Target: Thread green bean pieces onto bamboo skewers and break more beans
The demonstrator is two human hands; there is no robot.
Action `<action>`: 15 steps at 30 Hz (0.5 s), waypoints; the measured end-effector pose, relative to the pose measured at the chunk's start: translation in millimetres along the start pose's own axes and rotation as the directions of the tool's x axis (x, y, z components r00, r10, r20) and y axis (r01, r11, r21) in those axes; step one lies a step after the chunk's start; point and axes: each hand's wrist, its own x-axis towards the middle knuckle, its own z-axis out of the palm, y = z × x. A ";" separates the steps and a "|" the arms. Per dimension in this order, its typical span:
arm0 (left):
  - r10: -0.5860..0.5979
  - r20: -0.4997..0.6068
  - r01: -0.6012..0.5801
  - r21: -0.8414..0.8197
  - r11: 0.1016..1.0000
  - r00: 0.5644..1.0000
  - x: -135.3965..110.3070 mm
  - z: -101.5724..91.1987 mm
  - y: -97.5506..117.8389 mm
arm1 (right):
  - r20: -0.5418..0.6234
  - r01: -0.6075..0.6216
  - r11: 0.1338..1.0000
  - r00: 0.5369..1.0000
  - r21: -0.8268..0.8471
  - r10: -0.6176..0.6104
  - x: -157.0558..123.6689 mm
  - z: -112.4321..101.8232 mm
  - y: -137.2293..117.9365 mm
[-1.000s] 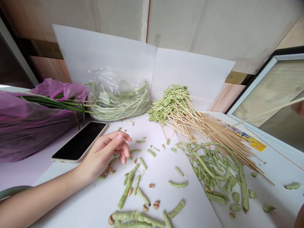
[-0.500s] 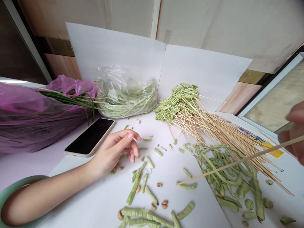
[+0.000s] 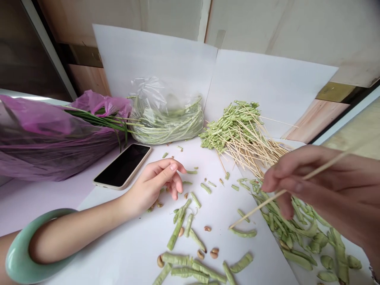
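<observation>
A: Well, right hand (image 3: 308, 182)?
B: Grip closed on one thin bamboo skewer (image 3: 258, 208), its tip bare; the hand hides part of a heap of flattened green beans (image 3: 297, 233).
A: Left hand (image 3: 157, 182)?
B: Loosely curled, nothing visible in it, just beside a smartphone (image 3: 123, 166), above scattered bean pieces (image 3: 178, 225).
A: Container?
B: Clear plastic bag (image 3: 145, 89), long beans (image 3: 169, 130) inside, blurred by folds.
</observation>
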 end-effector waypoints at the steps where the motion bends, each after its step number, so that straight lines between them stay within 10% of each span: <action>1: -0.001 0.007 0.001 0.011 1.000 1.000 -0.1 -0.2 -0.1 | 0.105 -0.015 1.000 0.994 0.020 0.012 0.8 4.6 0.5; 6: -0.040 0.116 -0.001 0.329 0.944 0.992 -3.5 -0.5 5.7 | 0.407 -0.145 0.989 0.904 0.010 0.129 3.9 21.9 15.1; 10: -0.044 0.277 -0.199 0.781 0.593 0.960 -9.5 2.2 15.0 | 0.449 -0.224 0.974 0.867 -0.031 0.214 2.8 34.4 26.6; 15: -0.156 0.334 -0.283 0.918 0.277 0.929 -12.1 5.8 18.3 | 0.454 -0.243 0.970 0.862 -0.017 0.224 4.4 34.5 34.4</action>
